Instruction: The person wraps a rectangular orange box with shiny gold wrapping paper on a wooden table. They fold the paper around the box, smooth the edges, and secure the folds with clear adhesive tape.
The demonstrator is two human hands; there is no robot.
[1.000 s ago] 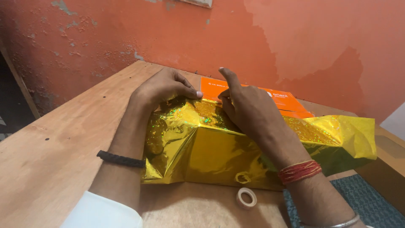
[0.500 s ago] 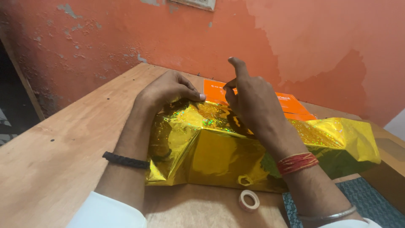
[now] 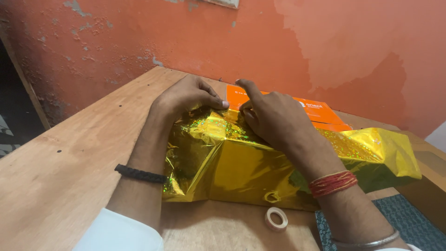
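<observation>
Spanning the frame, the wooden surface (image 3: 69,162) carries a box wrapped in gold foil (image 3: 241,167) at centre, with an orange box (image 3: 320,111) just behind it. The left hand (image 3: 186,97) pinches the foil's far top edge; the right hand (image 3: 272,118) presses the foil there, forefinger raised. A small tape roll (image 3: 276,218) lies near the foil's front edge.

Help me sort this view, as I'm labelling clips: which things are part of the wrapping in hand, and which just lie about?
In use:
- gold foil wrapping paper, pressed by left hand and right hand
- orange box, partly under the foil

Lying about:
- tape roll, untouched on the wooden table
- dark mat at the table's near right
</observation>
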